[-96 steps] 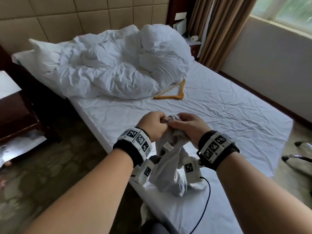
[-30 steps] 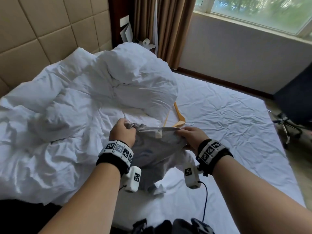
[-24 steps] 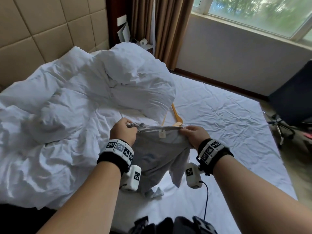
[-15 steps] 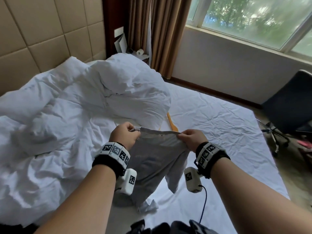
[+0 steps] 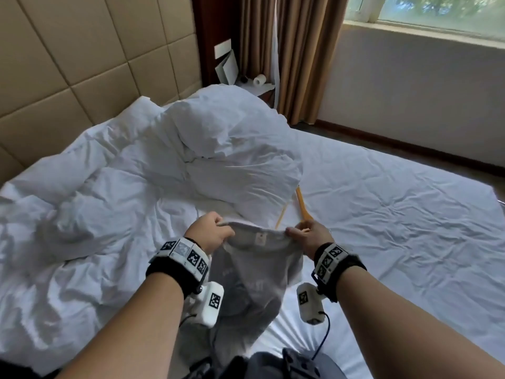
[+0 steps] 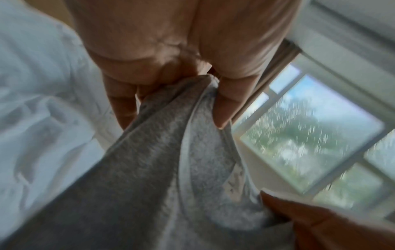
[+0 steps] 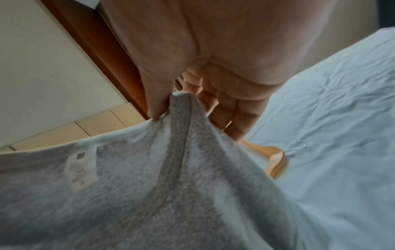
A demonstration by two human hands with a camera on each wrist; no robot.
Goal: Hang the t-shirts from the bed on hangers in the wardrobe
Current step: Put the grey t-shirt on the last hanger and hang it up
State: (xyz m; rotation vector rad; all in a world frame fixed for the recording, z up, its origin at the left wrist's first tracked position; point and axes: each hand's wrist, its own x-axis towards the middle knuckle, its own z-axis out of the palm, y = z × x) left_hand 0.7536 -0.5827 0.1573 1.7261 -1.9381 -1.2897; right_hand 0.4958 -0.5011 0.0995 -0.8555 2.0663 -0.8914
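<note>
T-shirt (image 5: 259, 272) of grey marl hangs between my two hands above the near side of the bed (image 5: 396, 214), its neckline stretched level and its body drooping down toward my lap. My left hand (image 5: 207, 236) has its grip pinched on the left end of the collar, thumb over the ribbed edge and fingers (image 6: 119, 104) curled behind the cloth. My right hand (image 5: 308, 239) has its grip pinched on the right end of the collar in the same way, thumb in front and fingers (image 7: 233, 111) folded behind. A small pale label (image 5: 260, 238) sits inside the back of the neck, midway between my hands. Just beyond my right hand a wooden hanger (image 5: 300, 206) lies flat on the white sheet, its upper part tucked under the edge of the rumpled white duvet (image 5: 191, 160); the right wrist view shows its metal hook (image 7: 302, 145) resting on the sheet. The duvet is heaped against the padded beige headboard (image 5: 82, 64). Brown curtains (image 5: 300, 50) hang in the far corner beside a window (image 5: 437, 9), and a roll of paper (image 5: 259, 80) stands on the bedside surface below them.
</note>
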